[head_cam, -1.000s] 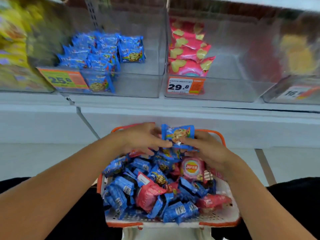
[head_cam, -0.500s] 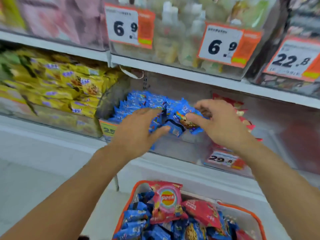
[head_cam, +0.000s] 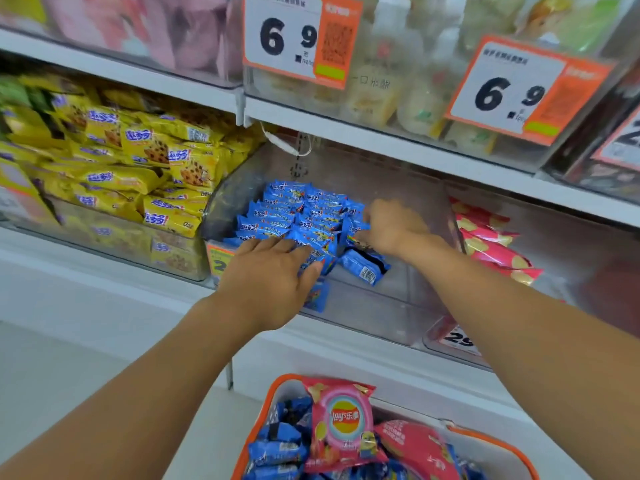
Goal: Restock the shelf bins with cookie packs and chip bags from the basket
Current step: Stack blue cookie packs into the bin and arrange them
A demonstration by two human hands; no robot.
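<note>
Blue cookie packs (head_cam: 298,216) piled in the clear middle bin (head_cam: 398,306), where both hands have pushed deeper than half a second ago, left hand (head_cam: 273,271) flat on the pile, right hand (head_cam: 391,226) curled, grip unclear; two "6.9" tags (head_cam: 298,36) above; a Lay's bag (head_cam: 343,424) in the basket (head_cam: 512,452) below.

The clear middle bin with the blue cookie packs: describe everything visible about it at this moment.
The clear bin looks like transparent plastic and sits on the white shelf between the bin of yellow packs and the bin of pink chip bags. The blue cookie packs fill its left side in stacked rows; its right side is mostly bare. One loose blue pack lies tilted near the front. The left hand rests flat on the front packs; the right hand reaches in beside the stack. An orange price tag on its front is partly hidden.
</note>
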